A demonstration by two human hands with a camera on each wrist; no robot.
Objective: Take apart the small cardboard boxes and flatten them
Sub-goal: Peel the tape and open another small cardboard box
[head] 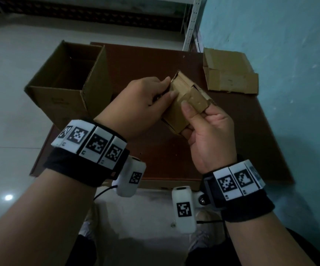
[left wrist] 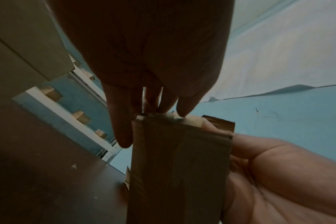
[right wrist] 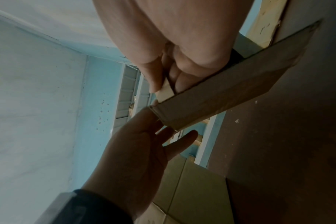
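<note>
A small brown cardboard box [head: 180, 104] is held tilted above the dark brown table [head: 155, 150]. My left hand [head: 168, 88] pinches its far end between thumb and fingers; the left wrist view shows those fingertips on the taped top edge of the box [left wrist: 178, 166]. My right hand [head: 190, 116] grips the near end, with the thumb pressed on a folded-over flap and the fingers curled underneath. In the right wrist view the box [right wrist: 230, 94] runs diagonally between both hands. A flattened cardboard box [head: 230, 73] lies on the table at the far right.
A large open carton [head: 69, 79] stands at the table's left edge, overhanging the pale tiled floor. A teal wall [head: 290, 54] runs along the right side. A white metal shelf upright [head: 191, 22] rises behind the table.
</note>
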